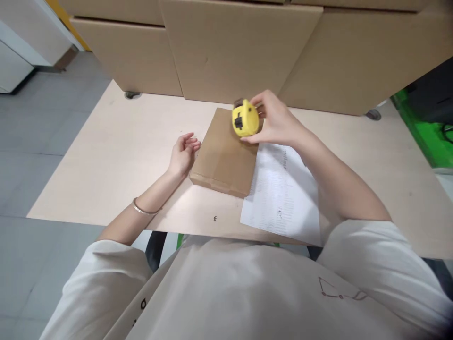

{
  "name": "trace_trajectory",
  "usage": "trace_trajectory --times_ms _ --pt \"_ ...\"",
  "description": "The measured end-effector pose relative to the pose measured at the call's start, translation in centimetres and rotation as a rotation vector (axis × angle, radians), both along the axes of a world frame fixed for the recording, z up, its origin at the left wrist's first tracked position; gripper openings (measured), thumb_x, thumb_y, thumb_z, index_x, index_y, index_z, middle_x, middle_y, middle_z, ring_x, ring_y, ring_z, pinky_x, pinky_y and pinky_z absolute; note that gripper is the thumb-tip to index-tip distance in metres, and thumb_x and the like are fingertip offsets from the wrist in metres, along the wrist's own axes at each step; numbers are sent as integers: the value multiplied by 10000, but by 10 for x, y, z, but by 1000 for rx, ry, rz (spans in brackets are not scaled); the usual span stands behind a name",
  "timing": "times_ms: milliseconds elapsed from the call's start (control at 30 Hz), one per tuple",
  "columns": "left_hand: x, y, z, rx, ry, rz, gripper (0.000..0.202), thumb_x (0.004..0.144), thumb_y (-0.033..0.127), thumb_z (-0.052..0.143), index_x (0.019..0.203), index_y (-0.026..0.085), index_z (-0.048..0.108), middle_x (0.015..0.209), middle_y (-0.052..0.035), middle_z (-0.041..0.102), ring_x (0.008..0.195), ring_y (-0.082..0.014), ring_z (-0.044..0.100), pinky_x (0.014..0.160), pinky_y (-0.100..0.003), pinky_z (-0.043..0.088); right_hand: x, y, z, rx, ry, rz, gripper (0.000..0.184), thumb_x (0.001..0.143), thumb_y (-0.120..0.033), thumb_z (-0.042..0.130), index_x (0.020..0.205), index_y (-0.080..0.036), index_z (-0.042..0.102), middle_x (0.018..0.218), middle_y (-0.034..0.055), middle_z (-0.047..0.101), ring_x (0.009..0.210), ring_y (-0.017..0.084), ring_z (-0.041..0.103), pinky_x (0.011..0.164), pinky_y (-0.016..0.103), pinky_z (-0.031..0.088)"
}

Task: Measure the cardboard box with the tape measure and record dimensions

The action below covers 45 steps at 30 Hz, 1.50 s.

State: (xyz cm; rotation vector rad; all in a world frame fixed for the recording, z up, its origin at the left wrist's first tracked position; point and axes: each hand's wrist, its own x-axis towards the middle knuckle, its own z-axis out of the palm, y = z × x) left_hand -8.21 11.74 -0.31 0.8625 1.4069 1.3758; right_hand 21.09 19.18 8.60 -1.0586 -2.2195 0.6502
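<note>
A yellow tape measure (247,119) with a black button is gripped in my right hand (272,118), held above the far right part of a flat brown cardboard box (226,156). The box lies closed on the pale table, slightly turned. Beside its left edge rests my left hand (183,153), palm partly up, fingers loosely curled but apart and holding nothing. Under the box's right side and beyond it lies a sheet of printed paper (283,198), partly shaded by my right arm. No pulled-out blade can be made out on the tape measure.
Large cardboard boxes (240,52) form a wall along the back of the table (116,165). A cable hole (133,95) sits at the back left and another (373,114) at the back right. Green and black items (421,127) stand off the right edge.
</note>
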Motion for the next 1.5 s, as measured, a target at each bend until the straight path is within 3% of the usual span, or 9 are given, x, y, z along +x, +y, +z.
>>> trace_trajectory --times_ms 133,233,433,667,833,1000,1233,1333,1500 --pt "4 2 -12 -22 67 -73 310 924 111 643 1227 168 672 1181 -116 768 1141 -227 761 1191 -464 571 36 -38 -6 -231 463 -312 732 691 -508 994 1172 -286 488 1404 124 696 1234 341 761 1088 549 631" --pt "4 -1 -16 -23 78 -105 364 914 181 719 1275 168 674 1268 -143 777 1249 -261 744 1212 -464 553 47 -73 -3 -458 593 -470 680 720 -547 967 1113 -297 472 1296 108 749 1117 318 803 1015 530 677" --pt "21 -27 -1 -62 5 -162 380 931 255 707 1307 202 717 1440 -122 763 1386 -288 695 1224 -455 553 26 -122 5 -874 535 -375 653 722 -598 972 1102 -249 572 1137 114 776 1011 303 800 956 535 701" --pt "17 -54 54 -272 26 -96 452 976 359 698 1407 224 713 1357 -102 799 1276 -321 742 1076 -457 634 19 -143 4 -951 632 -296 611 738 -618 938 1136 -242 666 1193 121 752 1056 308 765 890 507 712" --pt "10 -59 88 -92 155 -270 735 920 574 821 1578 321 614 1530 -81 673 1387 -313 658 1157 -440 587 26 -149 -18 -1111 714 -218 612 773 -636 905 1213 -258 711 1174 115 790 1050 330 783 912 518 698" --pt "40 -57 82 119 279 -404 973 810 691 898 1658 412 512 1578 -76 552 1467 -345 557 1229 -493 524 31 -153 -37 -1026 530 -199 596 799 -646 898 1195 -246 704 1173 107 773 1023 291 753 769 410 663" --pt "72 -49 70 267 162 -615 879 979 618 764 1723 452 326 1883 14 195 1761 -339 143 1441 -553 205 50 -142 -14 -900 543 -226 572 688 -431 937 1103 -259 583 958 40 734 684 197 650 582 338 508" --pt "75 -44 72 284 152 -632 898 963 593 794 1717 428 333 1882 -1 232 1768 -326 138 1453 -553 165 51 -129 -5 -968 676 -140 472 689 -409 834 1083 -251 628 886 42 719 606 168 544 538 332 437" --pt "76 -35 78 251 69 -563 821 886 538 874 1607 351 529 1832 -30 371 1753 -386 209 1435 -573 229 44 -108 17 -916 734 -137 456 804 -644 642 1045 -259 675 877 89 764 534 167 434 510 343 360"
